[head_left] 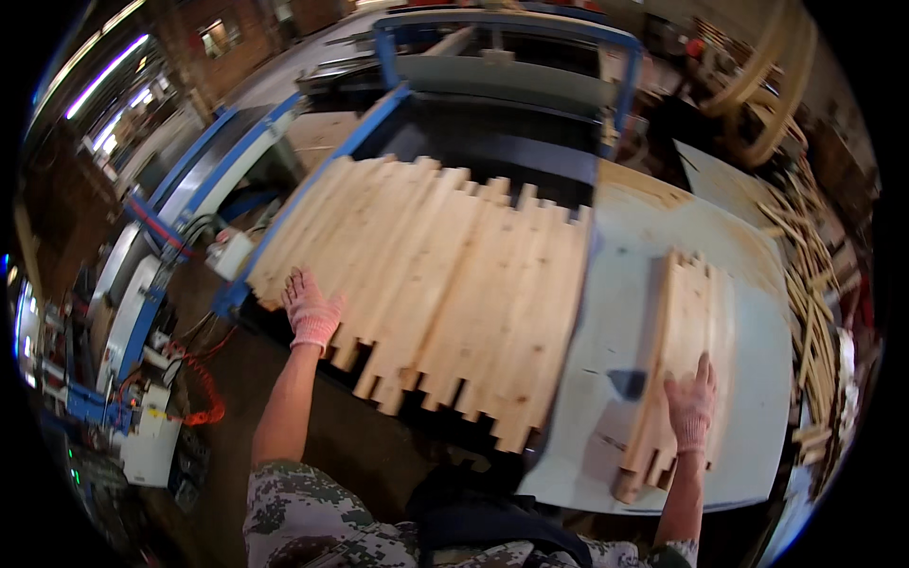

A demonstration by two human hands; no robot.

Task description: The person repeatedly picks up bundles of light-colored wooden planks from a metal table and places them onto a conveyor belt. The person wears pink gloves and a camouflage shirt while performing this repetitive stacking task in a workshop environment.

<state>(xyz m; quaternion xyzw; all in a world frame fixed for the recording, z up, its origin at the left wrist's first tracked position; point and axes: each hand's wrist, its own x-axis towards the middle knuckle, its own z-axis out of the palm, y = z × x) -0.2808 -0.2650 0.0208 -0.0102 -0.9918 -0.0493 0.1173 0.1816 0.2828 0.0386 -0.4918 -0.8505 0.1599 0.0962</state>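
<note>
Many pale wooden strips [445, 275] lie side by side as a wide panel on a dark machine bed, their ends uneven at front and back. My left hand [311, 308], in a pinkish knitted glove, rests with spread fingers on the panel's front left corner. To the right, a smaller stack of wooden strips [684, 312] lies lengthwise on a pale sheet-topped table [582, 379]. My right hand [691, 405], gloved alike, lies on top of that stack with its fingers stretched forward. Neither hand grips anything.
A blue machine frame [511, 17] spans the far end of the bed. Blue and white machinery [151, 398] with a coiled orange hose [206, 388] stands at left. Loose wood offcuts [814, 303] are heaped along the right, below a large ribbed duct hose [776, 95].
</note>
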